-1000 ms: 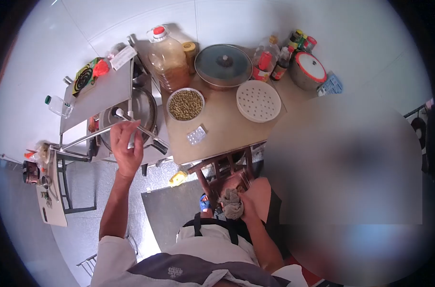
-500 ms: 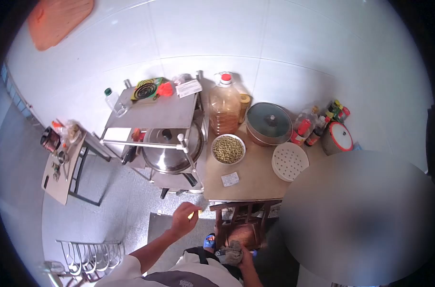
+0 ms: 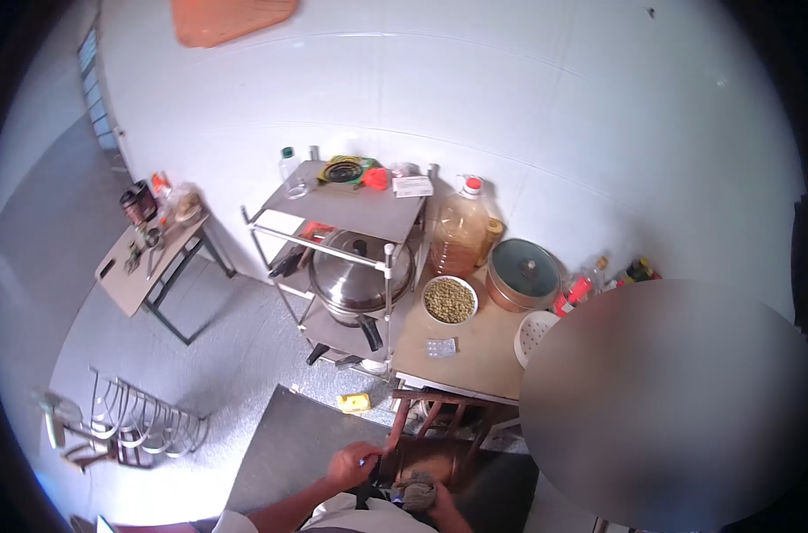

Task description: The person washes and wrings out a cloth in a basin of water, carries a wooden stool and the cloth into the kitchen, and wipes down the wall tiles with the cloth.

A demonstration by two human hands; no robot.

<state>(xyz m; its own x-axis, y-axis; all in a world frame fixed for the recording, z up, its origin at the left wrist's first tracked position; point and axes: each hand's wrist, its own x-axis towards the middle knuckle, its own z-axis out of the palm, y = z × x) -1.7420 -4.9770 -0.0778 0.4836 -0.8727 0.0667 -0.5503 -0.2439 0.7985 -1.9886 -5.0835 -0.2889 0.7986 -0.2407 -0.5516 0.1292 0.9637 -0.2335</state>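
My left hand point(image 3: 352, 465) is at the lower middle, over the dark mat point(image 3: 284, 449) and beside the back of a wooden chair point(image 3: 435, 413). Its fingers are curled in, with something small and pale at them that I cannot make out. To its right my right hand point(image 3: 443, 505) grips a crumpled grey cloth point(image 3: 416, 491) in front of the chair seat. On the table point(image 3: 488, 360) beyond are a bowl of beans point(image 3: 449, 300), a blister pack point(image 3: 441, 348) and a lidded pan point(image 3: 524, 274).
A metal rack point(image 3: 337, 213) holds a large lidded pot point(image 3: 359, 271). A yellow packet point(image 3: 354, 403) lies on the floor. At left stand a small table point(image 3: 137, 275) and a metal rack with curved bars point(image 3: 142, 417). A large blurred area covers the right side.
The view has swung left and up, showing more floor and wall. My left hand has come down from the rack's front to near the chair. My right hand still holds the cloth.
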